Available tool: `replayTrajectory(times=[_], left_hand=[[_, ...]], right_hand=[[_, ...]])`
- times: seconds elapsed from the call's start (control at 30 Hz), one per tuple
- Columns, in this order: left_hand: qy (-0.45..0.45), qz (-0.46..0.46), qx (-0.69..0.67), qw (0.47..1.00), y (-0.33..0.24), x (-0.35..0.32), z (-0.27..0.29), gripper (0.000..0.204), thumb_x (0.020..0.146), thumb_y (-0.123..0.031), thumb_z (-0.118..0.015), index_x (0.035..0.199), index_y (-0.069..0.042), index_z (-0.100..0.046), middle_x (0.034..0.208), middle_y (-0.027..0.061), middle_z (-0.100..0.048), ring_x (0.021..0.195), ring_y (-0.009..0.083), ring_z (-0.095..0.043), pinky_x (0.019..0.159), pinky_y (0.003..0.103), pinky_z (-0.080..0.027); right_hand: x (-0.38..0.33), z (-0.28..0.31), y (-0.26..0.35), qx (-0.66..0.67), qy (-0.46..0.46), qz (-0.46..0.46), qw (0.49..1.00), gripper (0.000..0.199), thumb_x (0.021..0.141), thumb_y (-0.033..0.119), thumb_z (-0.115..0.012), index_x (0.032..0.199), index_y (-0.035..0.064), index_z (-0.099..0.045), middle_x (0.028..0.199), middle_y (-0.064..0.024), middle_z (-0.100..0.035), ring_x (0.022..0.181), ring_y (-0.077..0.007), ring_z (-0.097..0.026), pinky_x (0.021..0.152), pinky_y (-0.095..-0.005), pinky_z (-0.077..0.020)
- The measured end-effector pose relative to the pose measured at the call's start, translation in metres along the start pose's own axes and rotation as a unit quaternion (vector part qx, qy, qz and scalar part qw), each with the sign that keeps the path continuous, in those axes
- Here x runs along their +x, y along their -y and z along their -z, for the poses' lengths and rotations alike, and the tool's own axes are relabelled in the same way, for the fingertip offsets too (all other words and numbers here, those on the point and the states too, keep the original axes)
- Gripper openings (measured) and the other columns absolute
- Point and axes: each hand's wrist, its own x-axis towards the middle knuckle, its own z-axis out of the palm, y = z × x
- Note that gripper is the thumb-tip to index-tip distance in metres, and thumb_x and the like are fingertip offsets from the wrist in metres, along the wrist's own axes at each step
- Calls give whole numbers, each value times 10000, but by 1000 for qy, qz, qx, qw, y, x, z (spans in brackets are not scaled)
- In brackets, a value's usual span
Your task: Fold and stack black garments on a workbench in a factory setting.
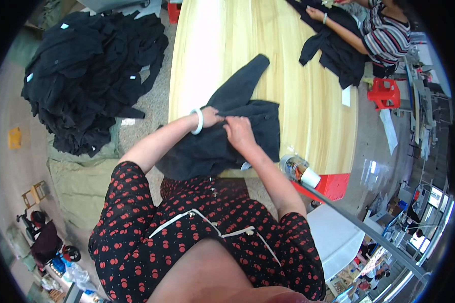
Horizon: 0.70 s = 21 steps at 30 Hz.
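A black long-sleeved jacket [197, 151] lies on the wooden table in front of me, one sleeve stretched toward the far side. Dark buttons show on its right part. My left hand [211, 117], with a white bangle at the wrist, pinches the cloth along the jacket's front edge. Close beside it, my right hand [241, 132] is closed on the same edge. The fingertips of both hands nearly meet, and what exactly lies between them is too small to make out.
A big heap of black garments [86, 76] lies left of the table [298, 126]. At the far right a person in a striped top [387, 38] handles another black garment [333, 50]. Near the table's right corner stand a clear container [293, 165] and a white cup [310, 178]. A red stool [384, 93] stands beyond.
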Motion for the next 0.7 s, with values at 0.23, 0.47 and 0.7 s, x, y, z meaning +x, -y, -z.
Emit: replayTrajectory(times=[0.23, 0.47, 0.7], left_hand=[[65, -109, 201, 971, -22, -19, 11, 607, 724, -494, -504, 892, 83, -589, 920, 275, -577, 894, 380, -560, 825, 396, -433], [10, -132, 220, 967, -6, -26, -14, 373, 784, -287, -473, 889, 60, -563, 911, 250, -584, 890, 359, -562, 812, 397, -437], [-64, -165, 176, 968, 3, -24, -18, 266, 759, -208, -460, 817, 33, -556, 868, 242, -580, 848, 371, -561, 790, 411, -442]], right_hand=[[-5, -14, -12, -11, 25, 11, 1000, 71, 716, 67, -545, 756, 24, -506, 734, -162, -534, 735, -339, -506, 688, -416, -380], [-9, -19, -7, -1, 35, 12, 999, 78, 725, 64, -543, 728, 20, -479, 724, -168, -525, 728, -351, -499, 675, -426, -377], [-3, -20, -15, 14, 50, 4, 999, 64, 714, 55, -533, 723, 16, -483, 729, -190, -525, 721, -372, -498, 660, -443, -379]])
